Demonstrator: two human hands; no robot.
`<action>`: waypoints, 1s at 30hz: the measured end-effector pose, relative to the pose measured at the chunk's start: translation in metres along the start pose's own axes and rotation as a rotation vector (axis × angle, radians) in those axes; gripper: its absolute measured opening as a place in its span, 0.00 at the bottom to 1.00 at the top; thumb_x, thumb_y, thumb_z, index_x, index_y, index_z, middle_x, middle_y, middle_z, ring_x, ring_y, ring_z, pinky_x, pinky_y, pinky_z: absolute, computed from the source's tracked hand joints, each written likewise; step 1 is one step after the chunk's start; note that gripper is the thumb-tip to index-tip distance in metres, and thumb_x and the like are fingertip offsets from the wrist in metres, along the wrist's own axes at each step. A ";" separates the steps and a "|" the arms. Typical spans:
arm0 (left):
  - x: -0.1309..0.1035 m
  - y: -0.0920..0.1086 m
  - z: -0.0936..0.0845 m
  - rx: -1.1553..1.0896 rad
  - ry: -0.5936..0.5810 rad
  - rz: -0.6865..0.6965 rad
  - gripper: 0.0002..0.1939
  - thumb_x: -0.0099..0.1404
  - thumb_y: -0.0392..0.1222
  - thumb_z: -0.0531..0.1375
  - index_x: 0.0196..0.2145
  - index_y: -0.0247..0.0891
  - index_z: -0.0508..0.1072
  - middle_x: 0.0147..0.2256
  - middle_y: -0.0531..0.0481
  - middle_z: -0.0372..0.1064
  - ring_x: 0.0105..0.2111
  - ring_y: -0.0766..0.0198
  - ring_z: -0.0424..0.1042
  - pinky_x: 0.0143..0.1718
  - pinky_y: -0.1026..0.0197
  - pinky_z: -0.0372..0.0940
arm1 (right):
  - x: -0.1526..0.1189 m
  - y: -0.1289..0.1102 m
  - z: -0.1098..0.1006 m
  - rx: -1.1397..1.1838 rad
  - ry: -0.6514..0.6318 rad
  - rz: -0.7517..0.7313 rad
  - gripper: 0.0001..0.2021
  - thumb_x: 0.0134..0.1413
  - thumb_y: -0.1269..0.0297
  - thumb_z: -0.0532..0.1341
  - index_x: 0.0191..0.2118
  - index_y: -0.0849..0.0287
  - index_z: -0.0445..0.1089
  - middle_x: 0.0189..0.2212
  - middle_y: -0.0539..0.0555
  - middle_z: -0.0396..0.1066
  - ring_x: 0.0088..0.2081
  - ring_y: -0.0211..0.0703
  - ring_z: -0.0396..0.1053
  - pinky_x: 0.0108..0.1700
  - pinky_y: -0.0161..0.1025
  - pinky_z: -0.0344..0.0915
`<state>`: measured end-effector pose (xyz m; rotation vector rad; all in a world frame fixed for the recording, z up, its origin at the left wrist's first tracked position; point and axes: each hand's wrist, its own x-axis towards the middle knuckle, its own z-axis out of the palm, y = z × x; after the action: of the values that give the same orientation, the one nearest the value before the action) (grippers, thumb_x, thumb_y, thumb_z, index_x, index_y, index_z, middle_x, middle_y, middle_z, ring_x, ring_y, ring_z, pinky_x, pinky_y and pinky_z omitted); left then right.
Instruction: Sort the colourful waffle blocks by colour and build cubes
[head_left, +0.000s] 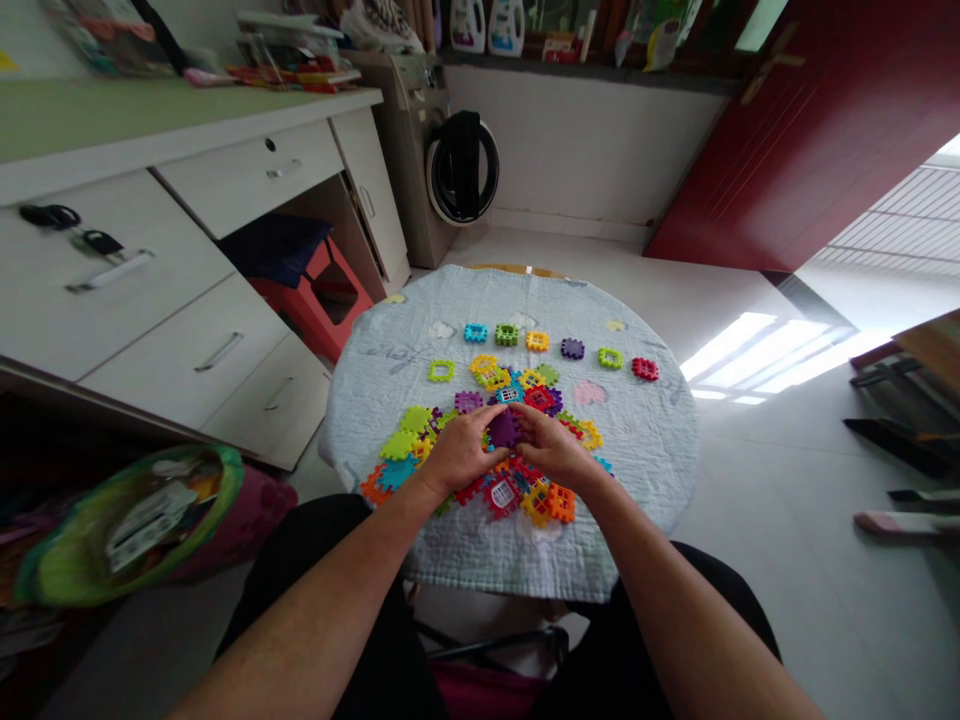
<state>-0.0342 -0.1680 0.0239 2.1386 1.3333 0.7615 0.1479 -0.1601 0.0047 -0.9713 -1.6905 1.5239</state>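
Note:
Both hands meet over a pile of colourful plastic pieces on the round cloth-covered table. A dark purple square piece (504, 428) is held between them. My left hand (463, 450) grips its left side with thumb and fingers. On its right side, my right hand (553, 448) holds it with bent fingers. Under and around the hands lie notched pieces, among them a lime green piece (399, 444), a red piece with a white window (502, 494) and an orange piece (561, 502). Behind the pile, a spaced row runs from a blue piece (475, 332) to a red piece (645, 369).
The round table (630, 480) stands before my knees. A lined waste bin (225, 510) is at the lower left, near white drawers (195, 350) and a red stool (330, 300). Beyond the table is a washing machine (420, 150) with its door open. A red door (810, 130) stands at the right.

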 end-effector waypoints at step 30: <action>0.130 -0.136 -0.095 0.621 -0.040 -0.169 0.28 0.49 0.38 0.61 0.50 0.33 0.68 0.46 0.43 0.72 0.46 0.52 0.68 0.50 0.56 0.60 | 0.001 -0.011 -0.015 -0.160 0.314 0.127 0.24 0.48 0.68 0.57 0.53 0.56 0.59 0.47 0.57 0.69 0.39 0.40 0.70 0.38 0.41 0.70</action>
<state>-0.1377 0.0151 0.0261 2.4245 1.8816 0.2452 0.1594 -0.1522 0.0173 -1.3483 -1.5647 1.2484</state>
